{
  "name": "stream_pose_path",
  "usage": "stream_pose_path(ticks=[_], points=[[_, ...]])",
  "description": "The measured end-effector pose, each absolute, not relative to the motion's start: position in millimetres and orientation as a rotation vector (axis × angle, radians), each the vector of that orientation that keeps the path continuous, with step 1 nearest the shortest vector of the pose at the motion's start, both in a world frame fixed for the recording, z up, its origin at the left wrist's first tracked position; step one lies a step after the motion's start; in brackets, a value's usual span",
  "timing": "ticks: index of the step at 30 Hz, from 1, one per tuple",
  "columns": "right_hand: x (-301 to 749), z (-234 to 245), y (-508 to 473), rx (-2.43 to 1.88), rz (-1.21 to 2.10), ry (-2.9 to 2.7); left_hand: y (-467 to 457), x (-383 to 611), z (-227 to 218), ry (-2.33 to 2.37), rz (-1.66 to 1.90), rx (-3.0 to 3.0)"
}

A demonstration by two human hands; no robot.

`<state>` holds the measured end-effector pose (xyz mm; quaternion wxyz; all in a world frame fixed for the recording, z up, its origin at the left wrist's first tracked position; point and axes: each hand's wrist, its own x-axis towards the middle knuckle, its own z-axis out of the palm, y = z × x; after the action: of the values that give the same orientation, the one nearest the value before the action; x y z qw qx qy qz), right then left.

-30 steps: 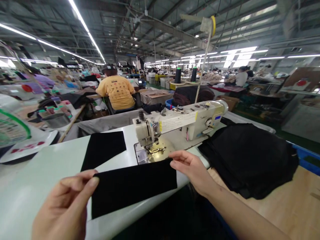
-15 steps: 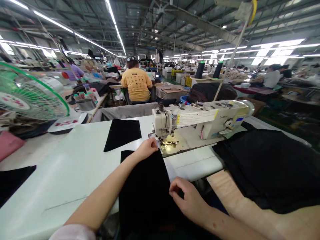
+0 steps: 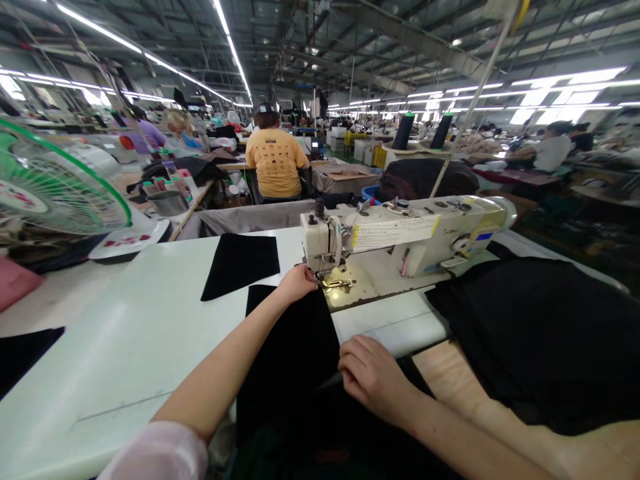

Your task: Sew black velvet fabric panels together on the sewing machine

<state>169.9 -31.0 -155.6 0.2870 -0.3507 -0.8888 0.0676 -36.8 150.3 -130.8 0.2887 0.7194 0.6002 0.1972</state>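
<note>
A long black fabric piece [image 3: 295, 347] hangs over the front edge of the white table, its far corner close to the needle area of the sewing machine [image 3: 380, 230]. At that corner, my left hand [image 3: 300, 283] pinches the cloth right beside the presser foot. My right hand [image 3: 373, 377] is closed with curled fingers on the fabric's right edge, nearer to my body. What lies under its fingertips is partly hidden. Left of the machine a smaller black fabric piece [image 3: 241, 265] lies flat on the table.
A pile of black fabric [image 3: 540, 340] covers a wooden board [image 3: 450, 373] on the right. A green-rimmed fan [image 3: 60, 187] stands at the left. Another black piece [image 3: 25, 353] lies at the table's left edge. Ahead sits a co-worker in a yellow shirt [image 3: 277, 163].
My left hand has moved slightly forward with the fabric's corner, closer to the presser foot. My right hand's fingers have curled in on the cloth's edge, which shows a fold there.
</note>
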Motion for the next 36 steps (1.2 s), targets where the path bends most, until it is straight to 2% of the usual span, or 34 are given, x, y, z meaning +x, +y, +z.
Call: stream_pose_path(ticks=[6,12,17,19,21,24,36], points=[[164,-168,-24,-0.930,0.326,-2.256,160,-34,-128,1.609,0.467,1.928],[167,-167,-25,-0.887,0.321,-2.277,153,-32,-123,1.656,0.546,1.979],[172,-162,-29,-0.856,0.290,-2.331,91,-24,-112,1.828,0.749,2.095],[174,-160,-30,-0.848,0.293,-2.338,48,-23,-113,1.695,0.695,2.233],[174,-159,-30,-0.850,0.305,-2.350,6,-26,-120,1.350,0.494,2.452],[173,-159,-22,-0.868,0.304,-2.351,-27,-34,-131,1.098,0.304,2.661],[154,-162,58,-0.923,0.147,-2.348,49,-55,-133,1.024,0.519,2.746]])
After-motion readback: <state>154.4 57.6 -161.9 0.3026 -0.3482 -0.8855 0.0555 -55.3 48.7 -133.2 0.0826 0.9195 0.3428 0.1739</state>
